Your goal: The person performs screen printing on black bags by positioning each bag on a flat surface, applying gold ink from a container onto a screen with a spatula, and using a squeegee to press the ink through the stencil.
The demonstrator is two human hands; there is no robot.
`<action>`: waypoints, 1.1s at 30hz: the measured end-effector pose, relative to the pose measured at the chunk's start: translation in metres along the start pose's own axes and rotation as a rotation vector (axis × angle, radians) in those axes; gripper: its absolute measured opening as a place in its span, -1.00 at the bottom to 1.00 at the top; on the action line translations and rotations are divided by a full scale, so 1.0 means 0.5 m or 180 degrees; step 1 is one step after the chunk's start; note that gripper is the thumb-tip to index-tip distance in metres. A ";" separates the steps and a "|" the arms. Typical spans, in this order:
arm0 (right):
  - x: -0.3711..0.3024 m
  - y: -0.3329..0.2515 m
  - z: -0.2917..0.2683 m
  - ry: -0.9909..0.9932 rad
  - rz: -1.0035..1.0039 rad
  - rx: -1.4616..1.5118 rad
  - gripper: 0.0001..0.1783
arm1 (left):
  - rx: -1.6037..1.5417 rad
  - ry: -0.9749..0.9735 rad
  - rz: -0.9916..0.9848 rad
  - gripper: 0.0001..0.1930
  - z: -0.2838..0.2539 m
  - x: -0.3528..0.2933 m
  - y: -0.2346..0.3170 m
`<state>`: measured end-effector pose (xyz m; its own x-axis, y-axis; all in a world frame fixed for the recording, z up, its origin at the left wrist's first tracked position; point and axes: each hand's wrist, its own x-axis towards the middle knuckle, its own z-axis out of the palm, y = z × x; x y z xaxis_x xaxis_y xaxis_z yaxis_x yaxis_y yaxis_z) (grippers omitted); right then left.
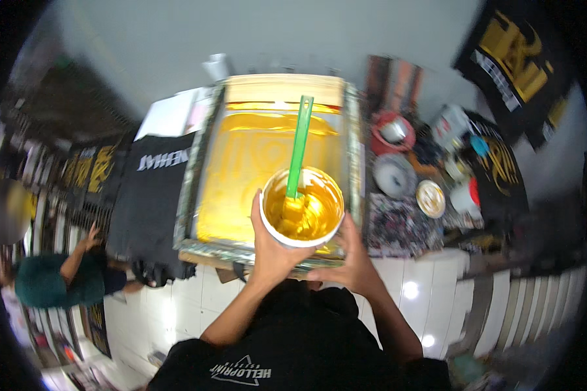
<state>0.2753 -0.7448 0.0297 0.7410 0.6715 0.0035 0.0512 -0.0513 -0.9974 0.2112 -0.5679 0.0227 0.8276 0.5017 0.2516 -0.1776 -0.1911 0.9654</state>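
A white tub [302,244] of glossy golden-yellow ink [319,212] is held up over the near part of a screen-printing frame [190,195]. Out of it stands a spatula with a green handle [299,146], its blade coated in ink. My left hand [274,254] grips the tub's left side and underside. Against the tub's right side, my right hand [353,260] has its fingers closed round the lower wall. Yellow ink covers much of the screen mesh [231,189], thickest toward the far end. There, a wooden squeegee [284,85] lies across the frame.
To the left lie folded black shirts [151,202] and white sheets [166,114]. On the right are a red bowl [385,140], a grey lid [394,174], an ink-smeared lid [431,199] and a white container [450,124]. Another person [62,277] is at far left.
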 end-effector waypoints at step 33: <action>-0.144 0.303 -0.149 0.4409 0.0609 -0.1598 -0.11 | 0.4760 -0.1292 0.1118 -0.51 -0.183 0.891 -0.280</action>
<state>0.2795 -0.8561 -0.1160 0.7809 -0.5806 0.2305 -0.1117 -0.4927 -0.8630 0.5561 -0.2406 0.0060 0.9845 0.0537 0.1672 0.0762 -0.9884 -0.1314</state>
